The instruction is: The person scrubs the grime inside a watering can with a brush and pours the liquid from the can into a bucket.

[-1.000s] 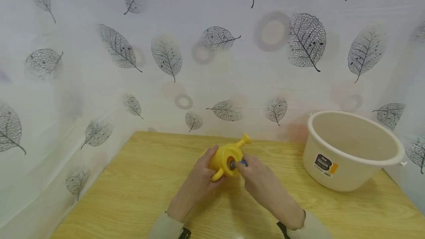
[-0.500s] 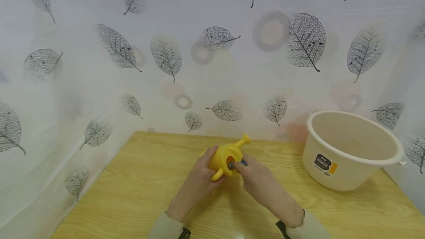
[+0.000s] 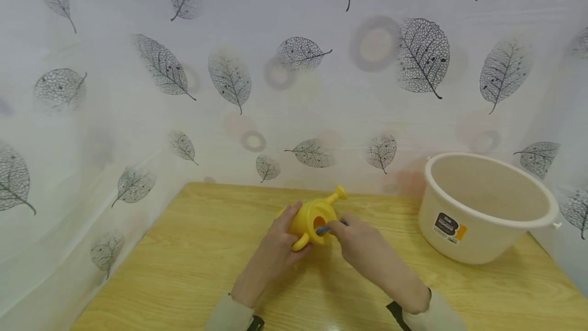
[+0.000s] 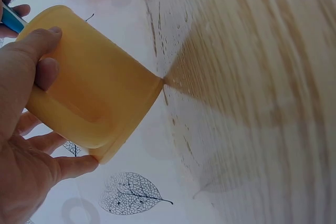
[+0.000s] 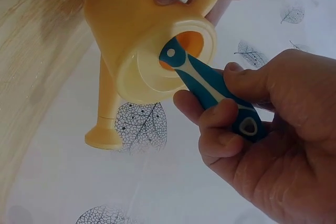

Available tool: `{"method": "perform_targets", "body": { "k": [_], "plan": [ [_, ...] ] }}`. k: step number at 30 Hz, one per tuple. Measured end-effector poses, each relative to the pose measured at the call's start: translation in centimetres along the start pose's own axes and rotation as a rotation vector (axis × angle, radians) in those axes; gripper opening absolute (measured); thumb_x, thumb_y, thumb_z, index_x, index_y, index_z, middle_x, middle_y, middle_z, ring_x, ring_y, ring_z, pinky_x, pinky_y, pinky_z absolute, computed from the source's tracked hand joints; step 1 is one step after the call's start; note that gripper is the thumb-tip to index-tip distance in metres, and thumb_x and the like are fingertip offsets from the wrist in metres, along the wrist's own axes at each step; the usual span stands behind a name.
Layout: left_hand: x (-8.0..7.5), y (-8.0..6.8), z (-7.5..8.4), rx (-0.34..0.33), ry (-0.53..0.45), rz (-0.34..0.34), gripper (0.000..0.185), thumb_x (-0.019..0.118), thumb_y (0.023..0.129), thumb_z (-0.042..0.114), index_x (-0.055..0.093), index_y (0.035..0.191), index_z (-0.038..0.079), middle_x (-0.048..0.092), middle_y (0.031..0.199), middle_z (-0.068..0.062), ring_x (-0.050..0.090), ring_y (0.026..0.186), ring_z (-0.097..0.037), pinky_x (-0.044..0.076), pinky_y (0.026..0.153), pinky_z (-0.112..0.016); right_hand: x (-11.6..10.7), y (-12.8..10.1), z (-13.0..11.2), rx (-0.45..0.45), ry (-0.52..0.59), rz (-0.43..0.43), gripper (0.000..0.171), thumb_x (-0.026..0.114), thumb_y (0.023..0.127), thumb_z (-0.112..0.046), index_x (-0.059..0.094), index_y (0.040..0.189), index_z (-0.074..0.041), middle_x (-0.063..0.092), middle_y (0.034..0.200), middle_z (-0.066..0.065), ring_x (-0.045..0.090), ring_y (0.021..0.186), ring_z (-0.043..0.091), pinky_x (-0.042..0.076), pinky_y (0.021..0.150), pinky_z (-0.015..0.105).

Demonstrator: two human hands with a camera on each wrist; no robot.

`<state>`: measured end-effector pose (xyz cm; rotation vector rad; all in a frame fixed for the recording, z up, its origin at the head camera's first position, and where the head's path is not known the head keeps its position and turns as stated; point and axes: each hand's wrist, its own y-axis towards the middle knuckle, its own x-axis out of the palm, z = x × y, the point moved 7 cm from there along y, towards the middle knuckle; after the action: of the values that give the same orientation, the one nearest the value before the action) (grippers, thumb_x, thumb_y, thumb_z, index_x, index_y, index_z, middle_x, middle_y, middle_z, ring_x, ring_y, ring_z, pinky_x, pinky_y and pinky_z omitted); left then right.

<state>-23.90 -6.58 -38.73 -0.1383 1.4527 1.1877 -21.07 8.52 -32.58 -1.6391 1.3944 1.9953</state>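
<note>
A yellow watering can is tipped over the table, its round opening facing right and toward me. My left hand grips its body, with the thumb on the side and fingertips at the base in the left wrist view. The can's base edge comes right down to the wood. My right hand holds a blue-and-white handle between thumb and curled fingers. The handle's front part reaches into the opening; the tool's far end is hidden inside the can. The spout points away from me.
A large cream bucket with a dark label stands at the right of the wooden table. Behind and along the sides hangs a white sheet printed with dark leaves.
My right hand has shifted slightly right and turned, drawing the handle partly back; more blue shows at the opening. My left hand and the watering can stay in place.
</note>
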Motion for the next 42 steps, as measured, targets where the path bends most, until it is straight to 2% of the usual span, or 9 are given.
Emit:
{"method": "perform_targets", "body": {
  "k": [7,12,17,27,39,42],
  "plan": [
    [0.1,0.0,0.0,0.013,-0.009,0.014,0.030,0.087,0.082,0.024,0.074,0.063,0.005,0.049,0.153,-0.027,0.050,0.140,-0.047,0.046,0.114,-0.056,-0.6,0.2,0.0,-0.018,-0.004,0.017,0.015,0.079,0.085,-0.001,0.067,0.089,-0.009,0.062,0.074,0.001,0.049,0.057,0.006,0.044,0.048,0.013],
    [0.0,0.0,0.1,0.003,-0.005,0.004,0.033,0.087,0.083,0.025,0.073,0.062,0.004,0.049,0.153,-0.025,0.050,0.140,-0.047,0.045,0.114,-0.058,-0.7,0.2,0.3,-0.020,0.003,0.009,0.012,0.077,0.086,-0.002,0.068,0.090,-0.009,0.061,0.072,0.001,0.049,0.058,0.007,0.043,0.048,0.014],
    [0.0,0.1,0.0,-0.028,-0.028,-0.013,0.035,0.085,0.085,0.025,0.071,0.061,0.004,0.047,0.155,-0.023,0.049,0.141,-0.047,0.045,0.113,-0.061,-1.3,0.3,0.6,0.004,0.057,0.011,0.011,0.075,0.088,-0.001,0.069,0.093,-0.009,0.060,0.072,-0.001,0.048,0.058,0.006,0.042,0.049,0.014],
    [0.0,0.0,-0.1,-0.044,-0.061,-0.022,0.033,0.085,0.085,0.024,0.072,0.062,0.004,0.047,0.155,-0.024,0.047,0.141,-0.049,0.043,0.113,-0.063,-1.7,0.3,1.5,0.039,0.186,0.017,0.007,0.072,0.092,-0.003,0.073,0.097,-0.008,0.064,0.075,-0.001,0.047,0.062,0.001,0.044,0.052,0.015],
    [0.1,0.0,-0.3,-0.034,-0.045,-0.014,0.034,0.085,0.085,0.026,0.072,0.062,0.006,0.048,0.155,-0.022,0.049,0.141,-0.047,0.043,0.114,-0.061,0.0,0.7,1.7,-0.014,0.275,0.036,0.007,0.069,0.092,0.001,0.073,0.092,-0.005,0.066,0.071,-0.002,0.045,0.062,0.000,0.045,0.053,0.016],
    [0.0,0.0,-0.2,-0.026,-0.036,-0.013,0.034,0.084,0.086,0.026,0.072,0.061,0.006,0.048,0.155,-0.023,0.049,0.141,-0.046,0.043,0.114,-0.060,0.6,0.7,1.6,-0.015,0.289,0.032,0.008,0.069,0.092,0.002,0.073,0.093,-0.005,0.069,0.074,-0.002,0.052,0.064,0.001,0.051,0.057,0.018]
  ]
}}
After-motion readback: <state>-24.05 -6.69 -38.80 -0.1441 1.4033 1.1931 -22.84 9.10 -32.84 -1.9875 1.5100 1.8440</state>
